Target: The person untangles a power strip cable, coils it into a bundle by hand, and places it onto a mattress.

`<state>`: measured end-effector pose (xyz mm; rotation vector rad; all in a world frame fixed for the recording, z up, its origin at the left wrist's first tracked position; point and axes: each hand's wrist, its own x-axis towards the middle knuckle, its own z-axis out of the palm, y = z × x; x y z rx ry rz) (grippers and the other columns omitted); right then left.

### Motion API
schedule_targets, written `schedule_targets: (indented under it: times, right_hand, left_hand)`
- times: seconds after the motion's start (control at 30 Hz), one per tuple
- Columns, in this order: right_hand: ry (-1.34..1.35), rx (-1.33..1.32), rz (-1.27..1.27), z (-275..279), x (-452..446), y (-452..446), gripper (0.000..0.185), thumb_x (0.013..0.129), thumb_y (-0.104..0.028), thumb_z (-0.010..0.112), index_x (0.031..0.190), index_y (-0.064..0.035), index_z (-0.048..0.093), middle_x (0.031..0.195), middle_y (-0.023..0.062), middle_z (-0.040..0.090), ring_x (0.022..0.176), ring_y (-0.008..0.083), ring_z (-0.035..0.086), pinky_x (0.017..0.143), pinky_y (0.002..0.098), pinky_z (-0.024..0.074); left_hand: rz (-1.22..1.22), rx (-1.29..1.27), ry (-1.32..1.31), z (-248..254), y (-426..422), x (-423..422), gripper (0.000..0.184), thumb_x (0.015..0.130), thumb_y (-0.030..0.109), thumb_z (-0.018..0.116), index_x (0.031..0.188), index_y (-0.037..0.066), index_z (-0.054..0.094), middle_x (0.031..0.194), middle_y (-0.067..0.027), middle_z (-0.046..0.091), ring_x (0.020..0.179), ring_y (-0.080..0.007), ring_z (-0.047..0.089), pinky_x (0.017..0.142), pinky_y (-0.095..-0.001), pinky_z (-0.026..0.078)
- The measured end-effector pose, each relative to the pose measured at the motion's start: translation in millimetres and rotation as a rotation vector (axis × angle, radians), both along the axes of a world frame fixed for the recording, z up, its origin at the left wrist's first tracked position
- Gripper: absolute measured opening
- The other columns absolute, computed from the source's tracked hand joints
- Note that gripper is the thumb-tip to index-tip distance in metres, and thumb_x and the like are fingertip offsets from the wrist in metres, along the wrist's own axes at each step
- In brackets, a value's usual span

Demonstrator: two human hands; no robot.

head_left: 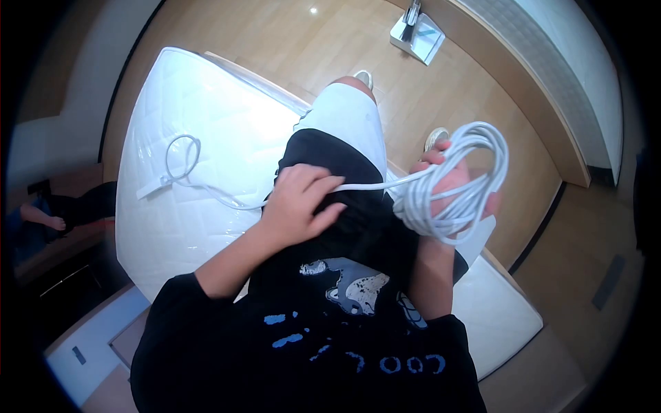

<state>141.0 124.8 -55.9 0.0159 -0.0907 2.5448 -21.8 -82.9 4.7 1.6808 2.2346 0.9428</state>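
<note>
A white cable (365, 186) runs from the mattress, through my left hand, to a thick bundle of loops at my right. My left hand (299, 203) is closed loosely around the cable in front of my body, with the thumb apart from the fingers. My right hand (451, 189) grips the coiled cable loops (482, 162), partly hidden behind them. On the plastic-covered mattress (206, 103) at the left, the cable's far end makes a loose loop beside a flat white rectangular block (153, 187), which it appears to join.
A white dustpan (425, 47) with a brush stands on the wooden floor (275, 31) ahead. A raised wooden edge (523, 79) curves along the right. Another person's hand (55, 221) shows at the far left. My legs and shoes extend forward over the mattress edge.
</note>
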Motion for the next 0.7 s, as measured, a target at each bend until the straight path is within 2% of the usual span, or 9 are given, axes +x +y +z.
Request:
schedule_targets:
  times: [0.1, 0.23, 0.27, 0.37, 0.4, 0.5, 0.63, 0.67, 0.7]
  right_hand:
    - [-0.017, 0.018, -0.073, 9, 8, 12, 0.102, 0.071, -0.053, 0.084, 0.143, 0.0001, 0.034, 0.126, 0.0193, 0.053, 0.11, 0.0348, 0.059, 0.099, 0.0494, 0.0533]
    - [-0.307, 0.218, -0.1, 23, 22, 21, 0.101, 0.072, -0.045, 0.083, 0.147, -0.0021, 0.031, 0.131, 0.0219, 0.052, 0.11, 0.0352, 0.061, 0.099, 0.0522, 0.0534]
    - [-0.486, 0.282, -0.209, 31, 19, 15, 0.1, 0.071, -0.039, 0.081, 0.149, -0.0021, 0.031, 0.133, 0.0213, 0.052, 0.11, 0.0329, 0.062, 0.098, 0.0475, 0.0533]
    - [-0.836, 0.674, -0.013, 24, 24, 11, 0.101, 0.07, -0.033, 0.08, 0.152, -0.0041, 0.029, 0.133, 0.019, 0.052, 0.111, 0.0306, 0.062, 0.097, 0.0403, 0.0528]
    - [-0.854, 0.71, 0.08, 21, 22, 8, 0.105, 0.071, -0.023, 0.078, 0.157, -0.0038, 0.022, 0.135, 0.0157, 0.05, 0.117, 0.0257, 0.058, 0.1, 0.0344, 0.048]
    - [-0.856, 0.763, 0.108, 30, 2, -13, 0.089, 0.073, -0.02, 0.073, 0.149, 0.003, 0.034, 0.128, 0.0162, 0.056, 0.116, 0.0253, 0.06, 0.101, 0.0363, 0.0486]
    - [-0.735, 0.658, 0.278, 38, -10, -28, 0.082, 0.075, -0.015, 0.069, 0.147, 0.0059, 0.037, 0.126, 0.0149, 0.059, 0.116, 0.023, 0.06, 0.105, 0.034, 0.0458]
    - [-0.611, 0.592, 0.408, 35, -11, -26, 0.102, 0.076, -0.018, 0.071, 0.16, 0.0007, 0.015, 0.144, 0.0147, 0.045, 0.132, 0.0231, 0.048, 0.113, 0.0354, 0.0373]
    - [-0.582, 0.537, 0.396, 38, -13, -30, 0.098, 0.078, -0.019, 0.07, 0.159, 0.0027, 0.018, 0.145, 0.0164, 0.046, 0.133, 0.0227, 0.048, 0.113, 0.0348, 0.0376]
  left_hand:
    - [-0.027, -0.22, 0.05, -21, -37, -23, 0.014, 0.082, 0.011, 0.077, 0.09, 0.004, 0.067, 0.086, -0.0109, 0.063, 0.082, -0.0311, 0.061, 0.075, -0.0408, 0.047]
    - [-0.039, -0.238, -0.189, -11, -51, -56, 0.012, 0.087, 0.008, 0.075, 0.093, 0.002, 0.067, 0.078, -0.012, 0.061, 0.07, -0.0299, 0.061, 0.061, -0.0372, 0.048]
    - [-0.042, -0.255, -0.142, 1, -49, -61, 0.013, 0.089, 0.014, 0.073, 0.099, 0.006, 0.071, 0.079, -0.0106, 0.061, 0.072, -0.03, 0.063, 0.063, -0.0374, 0.05]
    - [-0.222, -0.356, 0.146, 48, -26, -65, 0.021, 0.088, 0.019, 0.074, 0.107, 0.01, 0.076, 0.078, -0.0075, 0.061, 0.07, -0.0229, 0.063, 0.057, -0.035, 0.048]
    - [-0.298, -0.361, 0.18, 59, -16, -62, 0.022, 0.087, 0.021, 0.075, 0.106, 0.01, 0.076, 0.076, -0.007, 0.06, 0.068, -0.0225, 0.063, 0.056, -0.0352, 0.047]
    - [-0.472, -0.364, 0.251, 82, 24, -44, 0.029, 0.085, 0.03, 0.075, 0.106, 0.011, 0.077, 0.072, -0.0046, 0.057, 0.066, -0.0216, 0.062, 0.055, -0.0356, 0.047]
    - [-0.46, -0.234, 0.332, 75, 65, -37, 0.03, 0.086, 0.035, 0.073, 0.101, 0.01, 0.075, 0.078, -0.0035, 0.061, 0.075, -0.0216, 0.065, 0.06, -0.0346, 0.051]
    - [-0.475, -0.299, 0.368, 71, 73, -36, 0.028, 0.085, 0.036, 0.073, 0.094, 0.01, 0.074, 0.079, -0.0036, 0.063, 0.078, -0.0223, 0.066, 0.064, -0.0349, 0.052]
    - [-0.489, -0.283, 0.372, 67, 79, -35, 0.028, 0.084, 0.036, 0.073, 0.093, 0.01, 0.073, 0.078, -0.0036, 0.063, 0.078, -0.0225, 0.066, 0.064, -0.0352, 0.053]
